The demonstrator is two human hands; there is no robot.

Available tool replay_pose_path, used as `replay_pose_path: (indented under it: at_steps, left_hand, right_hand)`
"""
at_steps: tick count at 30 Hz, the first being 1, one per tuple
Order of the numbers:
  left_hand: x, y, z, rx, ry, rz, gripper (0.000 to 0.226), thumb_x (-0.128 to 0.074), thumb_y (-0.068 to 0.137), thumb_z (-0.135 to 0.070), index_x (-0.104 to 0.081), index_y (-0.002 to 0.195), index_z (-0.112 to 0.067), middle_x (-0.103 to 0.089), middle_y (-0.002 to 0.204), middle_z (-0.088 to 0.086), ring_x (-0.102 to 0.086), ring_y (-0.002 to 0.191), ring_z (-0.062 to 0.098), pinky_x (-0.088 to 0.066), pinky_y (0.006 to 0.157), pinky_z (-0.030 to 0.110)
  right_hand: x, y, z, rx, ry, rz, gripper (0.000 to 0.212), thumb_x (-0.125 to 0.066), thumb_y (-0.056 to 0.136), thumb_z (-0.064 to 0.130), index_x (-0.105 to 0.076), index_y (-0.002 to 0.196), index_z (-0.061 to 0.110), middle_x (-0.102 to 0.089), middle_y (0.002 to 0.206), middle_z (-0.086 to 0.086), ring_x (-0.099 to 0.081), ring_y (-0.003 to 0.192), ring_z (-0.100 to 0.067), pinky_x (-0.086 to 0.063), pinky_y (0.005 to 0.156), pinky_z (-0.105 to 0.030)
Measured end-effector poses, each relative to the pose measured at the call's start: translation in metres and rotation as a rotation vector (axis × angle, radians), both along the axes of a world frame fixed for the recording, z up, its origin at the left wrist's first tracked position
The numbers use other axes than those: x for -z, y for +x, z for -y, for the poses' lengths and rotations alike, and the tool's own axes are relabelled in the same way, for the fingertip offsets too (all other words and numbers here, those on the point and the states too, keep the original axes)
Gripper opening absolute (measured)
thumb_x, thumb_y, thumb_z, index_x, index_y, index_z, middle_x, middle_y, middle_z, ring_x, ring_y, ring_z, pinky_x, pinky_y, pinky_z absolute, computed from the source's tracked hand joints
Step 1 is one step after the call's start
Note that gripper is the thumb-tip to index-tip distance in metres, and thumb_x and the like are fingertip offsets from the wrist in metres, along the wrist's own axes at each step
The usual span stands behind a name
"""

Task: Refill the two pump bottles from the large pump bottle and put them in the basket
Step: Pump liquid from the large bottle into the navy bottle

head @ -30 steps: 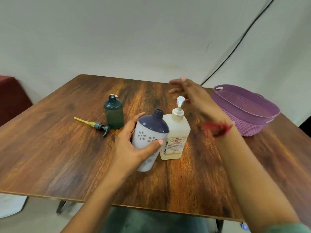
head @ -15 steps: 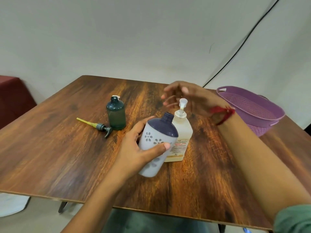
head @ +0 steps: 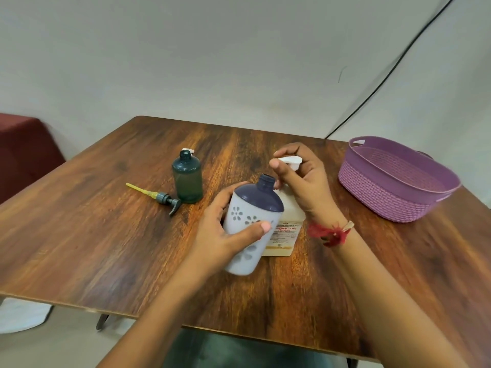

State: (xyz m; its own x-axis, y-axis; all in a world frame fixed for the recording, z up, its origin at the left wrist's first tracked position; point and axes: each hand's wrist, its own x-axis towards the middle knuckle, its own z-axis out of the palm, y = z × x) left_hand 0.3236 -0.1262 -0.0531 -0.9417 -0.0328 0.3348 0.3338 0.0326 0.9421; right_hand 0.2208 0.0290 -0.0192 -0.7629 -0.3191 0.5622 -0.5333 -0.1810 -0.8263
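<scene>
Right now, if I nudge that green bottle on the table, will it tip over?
The green bottle probably slides or tips easily: it looks like thin plastic, likely light. Its round body would likely roll once down. With its neck open, pump lying beside it, any contents could spill.

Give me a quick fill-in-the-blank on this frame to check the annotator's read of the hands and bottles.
The ____ hand holds the flowered bottle, tilted, its neck open.
The right hand grips the large bottle's white ____.
A detached pump lies on the table beside the ____ bottle.
The ____ basket holds no bottle.
Missing: left; pump; green; purple.
</scene>
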Motion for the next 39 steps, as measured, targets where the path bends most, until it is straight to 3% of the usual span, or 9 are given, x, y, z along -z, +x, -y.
replay_pose_path:
  at_steps: [6,9,12,17,23,29,34,39]
  left_hand:
    - [-0.004,-0.004,0.009,0.042,-0.034,-0.011,0.070,-0.076,0.061,-0.037,-0.054,0.124,-0.014,-0.068,0.106,-0.001,-0.067,0.093,0.014,-0.052,0.068,0.020]
    - [-0.009,-0.012,0.018,0.086,-0.088,-0.016,0.070,-0.074,0.063,-0.038,-0.053,0.126,-0.015,-0.068,0.104,-0.002,-0.067,0.091,0.013,-0.051,0.068,0.020]
    - [-0.016,-0.021,0.024,0.120,-0.122,-0.008,0.072,-0.071,0.063,-0.041,-0.047,0.128,-0.021,-0.063,0.110,-0.004,-0.065,0.094,0.014,-0.052,0.071,0.024]
    - [-0.020,-0.035,0.033,0.186,-0.160,0.004,0.069,-0.068,0.065,-0.041,-0.046,0.124,-0.014,-0.060,0.109,0.002,-0.063,0.093,0.016,-0.052,0.071,0.024]
    - [-0.015,-0.042,0.032,0.250,-0.112,0.043,0.063,-0.067,0.064,-0.041,-0.048,0.120,-0.019,-0.064,0.100,-0.006,-0.066,0.085,0.012,-0.051,0.063,0.019]
    - [-0.017,-0.052,0.036,0.283,-0.129,0.000,0.058,-0.067,0.067,-0.039,-0.052,0.119,-0.020,-0.063,0.103,-0.001,-0.065,0.091,0.016,-0.051,0.067,0.021]
    - [-0.021,-0.063,0.040,0.311,-0.190,-0.031,0.061,-0.069,0.066,-0.045,-0.053,0.120,-0.020,-0.059,0.113,0.008,-0.062,0.098,0.023,-0.050,0.073,0.026]
    - [-0.023,-0.068,0.042,0.380,-0.227,-0.040,0.074,-0.069,0.069,-0.063,-0.049,0.126,-0.021,-0.057,0.117,0.000,-0.061,0.102,0.018,-0.051,0.075,0.023]
  right_hand:
    - [0.005,0.005,-0.003,-0.027,-0.024,-0.066,0.017,-0.049,0.095,0.023,-0.049,0.112,0.023,-0.061,0.081,-0.004,-0.061,0.066,-0.014,-0.051,0.063,-0.023]
    - [0.013,0.010,-0.006,-0.004,-0.030,-0.147,0.018,-0.046,0.095,0.017,-0.047,0.113,0.019,-0.060,0.092,0.003,-0.061,0.080,-0.013,-0.051,0.072,-0.024]
    - [0.021,0.015,-0.005,0.081,0.030,-0.251,0.026,-0.050,0.090,0.024,-0.045,0.115,0.019,-0.057,0.100,0.013,-0.060,0.088,-0.009,-0.048,0.077,-0.024]
    - [0.026,0.019,-0.004,0.241,0.092,-0.319,0.035,-0.056,0.089,0.039,-0.044,0.118,0.023,-0.053,0.103,0.019,-0.057,0.085,-0.007,-0.047,0.074,-0.025]
    - [0.022,0.015,-0.003,0.217,0.004,-0.213,0.022,-0.057,0.091,0.037,-0.050,0.111,0.034,-0.057,0.097,-0.009,-0.059,0.083,-0.023,-0.049,0.072,-0.038]
    - [0.020,0.016,-0.004,0.173,-0.009,-0.190,0.016,-0.058,0.090,0.035,-0.052,0.104,0.038,-0.058,0.096,-0.009,-0.058,0.084,-0.021,-0.049,0.070,-0.035]
    - [0.019,0.015,-0.005,0.151,-0.003,-0.207,0.016,-0.058,0.088,0.027,-0.052,0.103,0.031,-0.055,0.099,0.014,-0.057,0.088,-0.005,-0.047,0.073,-0.019]
    - [0.019,0.015,-0.002,0.190,-0.028,-0.200,0.015,-0.062,0.085,0.023,-0.052,0.095,0.024,-0.058,0.095,0.020,-0.058,0.086,0.001,-0.047,0.071,-0.014]
